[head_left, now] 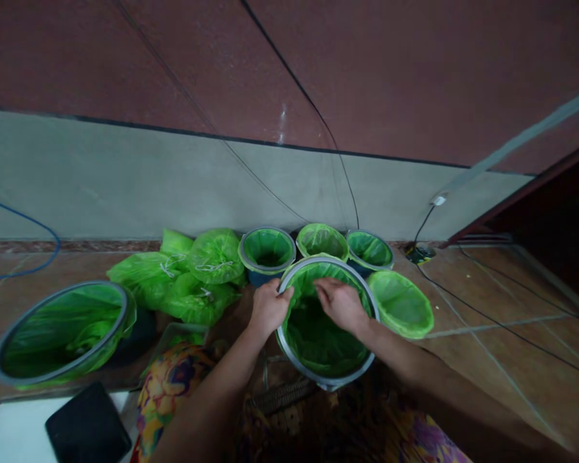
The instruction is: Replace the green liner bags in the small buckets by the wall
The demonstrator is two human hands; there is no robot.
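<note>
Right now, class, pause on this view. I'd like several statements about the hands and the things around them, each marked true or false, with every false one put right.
1. The left hand grips the rim of a green-lined bucket. True.
2. The cable at the far left is yellow. False: it is blue.
3. The right hand is at the bucket's open mouth. True.
4. The black object at the lower left lies on a green bag. False: it lies on a white surface.
5. Tied green bags lie to the left of the bucket in the picture. True.
</note>
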